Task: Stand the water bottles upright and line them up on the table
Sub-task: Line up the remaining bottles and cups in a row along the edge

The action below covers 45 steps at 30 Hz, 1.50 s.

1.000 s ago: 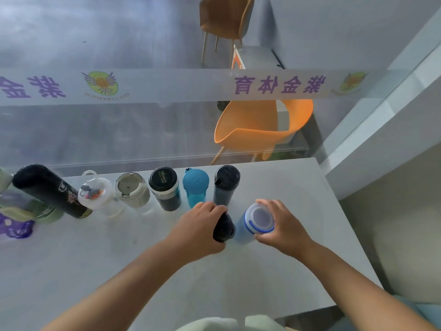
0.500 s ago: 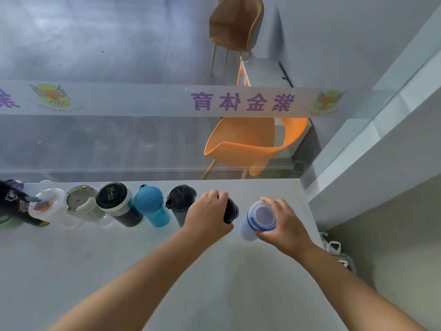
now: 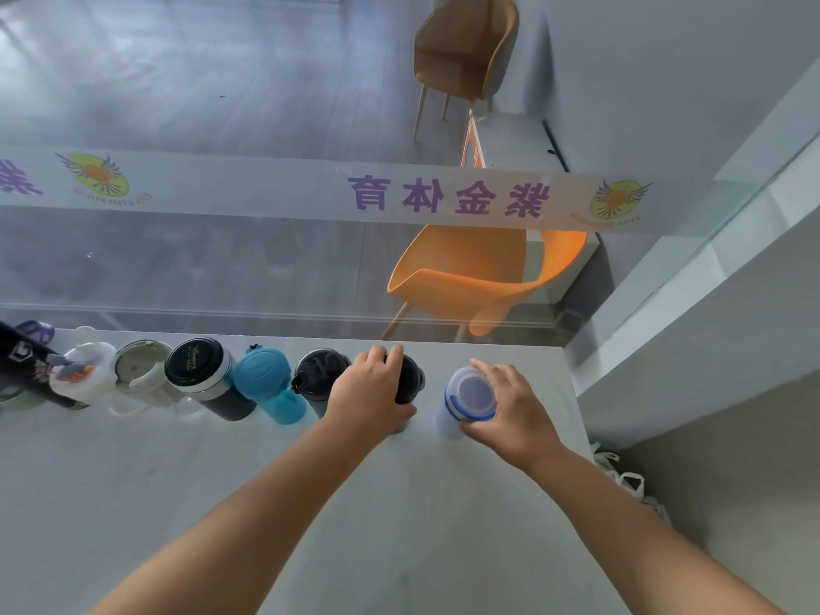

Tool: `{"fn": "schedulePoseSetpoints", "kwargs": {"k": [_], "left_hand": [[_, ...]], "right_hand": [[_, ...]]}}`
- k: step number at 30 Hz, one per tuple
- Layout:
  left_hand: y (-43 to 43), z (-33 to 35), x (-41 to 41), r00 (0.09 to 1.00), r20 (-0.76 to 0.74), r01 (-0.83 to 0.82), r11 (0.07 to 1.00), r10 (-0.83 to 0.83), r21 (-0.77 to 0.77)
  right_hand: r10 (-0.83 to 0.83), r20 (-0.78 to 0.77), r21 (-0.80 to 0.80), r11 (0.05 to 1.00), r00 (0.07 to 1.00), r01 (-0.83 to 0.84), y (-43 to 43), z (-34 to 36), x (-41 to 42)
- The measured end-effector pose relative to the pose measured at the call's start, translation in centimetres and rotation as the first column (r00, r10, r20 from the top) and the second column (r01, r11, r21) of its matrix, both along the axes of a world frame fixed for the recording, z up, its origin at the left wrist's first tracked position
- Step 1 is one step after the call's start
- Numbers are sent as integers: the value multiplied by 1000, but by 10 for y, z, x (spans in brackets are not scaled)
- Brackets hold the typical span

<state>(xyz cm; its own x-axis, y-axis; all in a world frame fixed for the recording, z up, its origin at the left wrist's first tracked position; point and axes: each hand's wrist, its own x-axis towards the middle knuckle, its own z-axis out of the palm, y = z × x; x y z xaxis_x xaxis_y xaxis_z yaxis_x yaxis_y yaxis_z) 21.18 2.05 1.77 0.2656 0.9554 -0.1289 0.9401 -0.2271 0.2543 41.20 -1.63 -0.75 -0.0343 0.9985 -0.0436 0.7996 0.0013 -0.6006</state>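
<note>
Water bottles (image 3: 197, 366) stand upright in a row along the table's (image 3: 399, 503) far edge. My left hand (image 3: 368, 392) wraps the black bottle (image 3: 410, 377) at the row's right end, and my right hand (image 3: 510, 410) curls round the blue-banded bottle (image 3: 470, 390) just beside it, nearer the far right corner. I judge these two the last to settle, though the left end is cut off

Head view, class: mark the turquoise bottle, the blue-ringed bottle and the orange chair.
turquoise bottle (image 3: 259, 377): head view, centre of its lid.
blue-ringed bottle (image 3: 473, 391): head view, top of its translucent lid.
orange chair (image 3: 470, 265): head view, inside of its seat shell.
</note>
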Motion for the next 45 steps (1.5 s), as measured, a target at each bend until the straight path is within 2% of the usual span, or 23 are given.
{"fn": "schedulePoseSetpoints", "kwargs": {"k": [4,16,38,45], "left_hand": [[1,-1,-3,998,-29,55,998,-55,-6],[4,-2,-1,999,-6,-37,999,38,39],[-2,-4,-8,999,14,-31,998,31,48],[-15,-2,-17,994,92,-75,991,65,109]], "right_hand": [[9,28,0,1000,1000,-9,8,-2,-5],[17,100,-20,1000,995,-15,19,-1,-18],[15,150,-66,998,989,-5,16,1,-22],[18,148,-69,998,989,-8,14,1,-20]]}}
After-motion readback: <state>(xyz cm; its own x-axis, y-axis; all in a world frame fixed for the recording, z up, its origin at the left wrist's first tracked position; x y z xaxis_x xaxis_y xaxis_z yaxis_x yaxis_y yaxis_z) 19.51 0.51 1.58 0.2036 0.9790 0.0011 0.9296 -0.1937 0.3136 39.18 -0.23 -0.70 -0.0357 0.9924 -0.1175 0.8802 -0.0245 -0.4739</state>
